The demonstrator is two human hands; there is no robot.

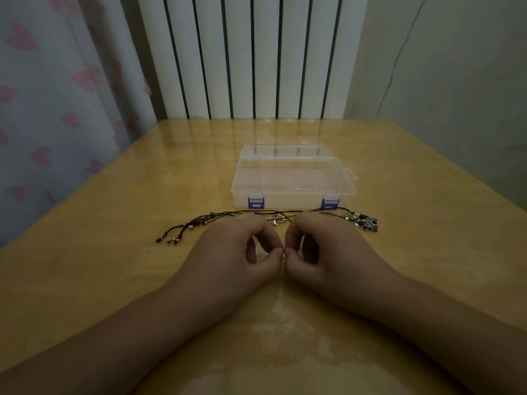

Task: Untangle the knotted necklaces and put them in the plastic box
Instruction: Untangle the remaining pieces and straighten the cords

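Note:
Black cord necklaces (216,215) lie in a line across the wooden table, just in front of the clear plastic box (293,178). Beaded cord ends (176,233) trail to the left, and a cluster of pendants (363,220) lies at the right end. A small silver charm (276,220) sits on the cords in the middle. The box is closed, with two purple latches facing me. My left hand (239,252) and my right hand (322,252) meet fingertip to fingertip and pinch a small silver piece (284,254) of a necklace between them.
The wooden table (114,280) has a glossy top and reaches to a white radiator at the back. A curtain with pink hearts hangs on the left. A wall with a thin cable is on the right.

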